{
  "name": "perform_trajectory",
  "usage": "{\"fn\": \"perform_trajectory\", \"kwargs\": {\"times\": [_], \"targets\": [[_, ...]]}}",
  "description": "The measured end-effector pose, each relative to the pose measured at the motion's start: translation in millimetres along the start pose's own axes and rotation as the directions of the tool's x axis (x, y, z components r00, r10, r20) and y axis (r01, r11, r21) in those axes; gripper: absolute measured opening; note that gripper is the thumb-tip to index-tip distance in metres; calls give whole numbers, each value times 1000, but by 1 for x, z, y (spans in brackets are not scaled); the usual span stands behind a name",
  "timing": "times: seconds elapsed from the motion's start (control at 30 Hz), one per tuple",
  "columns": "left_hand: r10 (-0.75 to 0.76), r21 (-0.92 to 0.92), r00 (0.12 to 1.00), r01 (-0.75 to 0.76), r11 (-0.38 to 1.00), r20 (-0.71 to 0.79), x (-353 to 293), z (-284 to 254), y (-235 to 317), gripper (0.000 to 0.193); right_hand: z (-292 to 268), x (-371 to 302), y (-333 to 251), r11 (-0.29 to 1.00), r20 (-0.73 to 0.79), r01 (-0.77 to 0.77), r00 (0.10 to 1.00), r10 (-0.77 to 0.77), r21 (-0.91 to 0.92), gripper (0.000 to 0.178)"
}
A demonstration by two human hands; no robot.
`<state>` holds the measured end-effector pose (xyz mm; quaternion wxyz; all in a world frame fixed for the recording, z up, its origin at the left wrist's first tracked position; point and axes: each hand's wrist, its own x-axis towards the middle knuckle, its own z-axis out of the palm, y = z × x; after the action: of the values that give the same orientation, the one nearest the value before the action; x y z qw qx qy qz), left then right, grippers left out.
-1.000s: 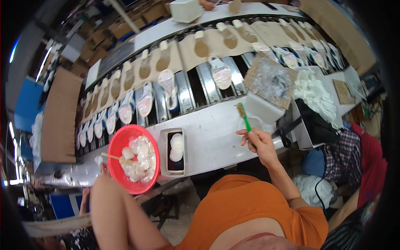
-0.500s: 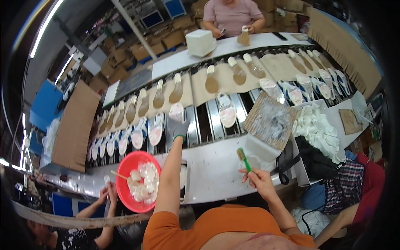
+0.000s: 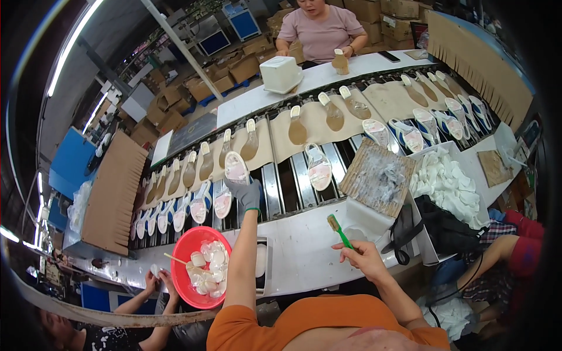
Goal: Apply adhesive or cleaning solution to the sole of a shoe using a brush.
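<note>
My left hand (image 3: 244,194), in a grey glove with a green cuff, is closed on a white-and-blue shoe (image 3: 236,168), holding it above the conveyor with its pale pinkish underside up. Fingers partly hide its lower end. Bare, my right hand (image 3: 364,257) grips the green handle of a small tan-bristled brush (image 3: 339,230), bristles up, over the white worktop. Similar shoes (image 3: 200,202) lie in a row on the near side of the conveyor. A lone shoe (image 3: 318,167) rests on the rollers right of my left hand. Brown soles (image 3: 250,141) line the beige mat beyond.
Near my left forearm, a red basin (image 3: 188,291) holds white rounded pieces and a stick. To the right are a smeared board (image 3: 377,174), a box of white cloths (image 3: 443,184) and a black bag (image 3: 445,222). Co-workers sit across the conveyor and at lower left.
My left hand has shifted left and nearer with the shoe, whose underside now shows more fully. The brush stays in my right hand, slightly lower. The view has moved a little.
</note>
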<state>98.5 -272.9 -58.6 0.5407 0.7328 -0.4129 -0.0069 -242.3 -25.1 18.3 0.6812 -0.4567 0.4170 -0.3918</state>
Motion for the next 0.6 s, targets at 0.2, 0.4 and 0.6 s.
{"fn": "perform_trajectory", "kwargs": {"times": [0.2,0.4,0.6], "targets": [[-13,-833,941,305,462,338,-41,-119,103,68,34,53,18,768,425,-391,889,171,507,55],[156,-882,873,437,175,463,-113,-185,127,80,76,53,-15,482,596,-648,752,282,590,68],[284,-802,753,524,287,594,-162,-199,131,102,58,21,12,698,202,-277,961,191,660,24]]}}
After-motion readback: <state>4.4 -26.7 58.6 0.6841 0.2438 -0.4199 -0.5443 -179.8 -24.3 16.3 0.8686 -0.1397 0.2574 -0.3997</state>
